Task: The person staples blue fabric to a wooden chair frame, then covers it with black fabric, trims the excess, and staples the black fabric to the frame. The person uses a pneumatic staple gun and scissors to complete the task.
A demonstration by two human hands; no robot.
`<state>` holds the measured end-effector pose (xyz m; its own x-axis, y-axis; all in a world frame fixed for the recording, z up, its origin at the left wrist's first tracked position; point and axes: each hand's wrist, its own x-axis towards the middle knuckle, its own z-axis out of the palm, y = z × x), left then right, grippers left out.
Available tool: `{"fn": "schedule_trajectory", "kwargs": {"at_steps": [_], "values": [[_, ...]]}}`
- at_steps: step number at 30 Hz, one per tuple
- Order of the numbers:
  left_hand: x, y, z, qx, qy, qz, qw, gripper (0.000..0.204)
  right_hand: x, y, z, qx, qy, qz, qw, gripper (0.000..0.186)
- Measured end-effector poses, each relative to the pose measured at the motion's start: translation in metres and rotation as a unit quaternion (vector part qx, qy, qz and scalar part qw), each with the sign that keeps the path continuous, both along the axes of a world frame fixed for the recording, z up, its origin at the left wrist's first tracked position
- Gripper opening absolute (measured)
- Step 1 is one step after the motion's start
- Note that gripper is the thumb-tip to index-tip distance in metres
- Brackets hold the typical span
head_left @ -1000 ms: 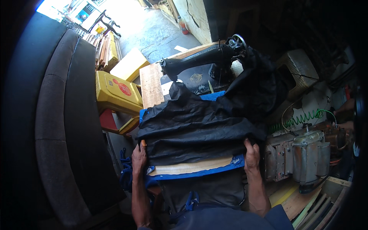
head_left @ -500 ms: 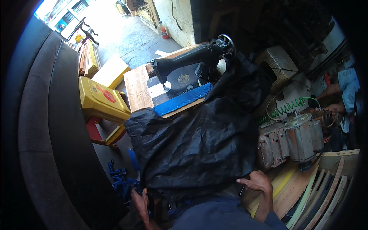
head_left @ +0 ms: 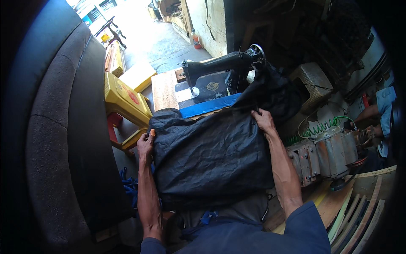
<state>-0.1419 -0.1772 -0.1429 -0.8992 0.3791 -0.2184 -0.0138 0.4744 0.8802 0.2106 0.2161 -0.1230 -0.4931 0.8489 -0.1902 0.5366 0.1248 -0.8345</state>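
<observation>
A large black cloth is spread over my lap and up against the front of a black sewing machine. With my left hand closed, I grip the cloth's left edge; its thumb has an orange wrap or cover near the tip, and the fingers are partly hidden. My right hand pinches the cloth's upper right part, just below the machine bed. A blue padded strip runs along the bed's near edge. Bunched black fabric hangs at the machine's right end.
At left are a yellow stool and a long dark upholstered piece. A rusty motor-like machine with a green coiled hose stands right. Wooden slats lie lower right. Another person's sleeve shows far right.
Both hands have moved up and forward from the cloth's near edge to its upper sides. The cloth now looks flatter over my lap. The whole view has shifted slightly.
</observation>
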Motion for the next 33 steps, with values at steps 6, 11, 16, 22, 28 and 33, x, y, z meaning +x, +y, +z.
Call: {"fn": "schedule_trajectory", "kwargs": {"at_steps": [6,11,16,22,28,33], "values": [[-0.004,0.023,0.042,0.031,0.247,0.124,0.96,0.038,-0.05,0.027,0.055,0.347,0.077,-0.036,0.934,0.033],[-0.027,0.042,0.03,-0.032,0.289,0.188,0.938,0.034,-0.079,0.05,0.041,0.447,0.042,0.034,0.893,0.028],[-0.047,0.029,-0.011,-0.03,0.258,0.147,0.954,0.032,-0.083,0.058,0.004,0.451,0.021,0.068,0.89,0.03],[-0.062,0.03,0.0,-0.028,0.284,0.174,0.942,0.028,-0.074,0.046,0.031,0.413,0.076,0.039,0.907,0.029],[-0.086,0.034,0.022,-0.02,0.311,0.171,0.935,0.028,-0.102,0.047,0.063,0.451,0.085,0.093,0.884,0.036],[-0.118,-0.017,-0.016,-0.175,0.306,0.161,0.922,0.04,-0.058,-0.022,0.087,0.196,0.115,0.106,0.968,0.054]]}}
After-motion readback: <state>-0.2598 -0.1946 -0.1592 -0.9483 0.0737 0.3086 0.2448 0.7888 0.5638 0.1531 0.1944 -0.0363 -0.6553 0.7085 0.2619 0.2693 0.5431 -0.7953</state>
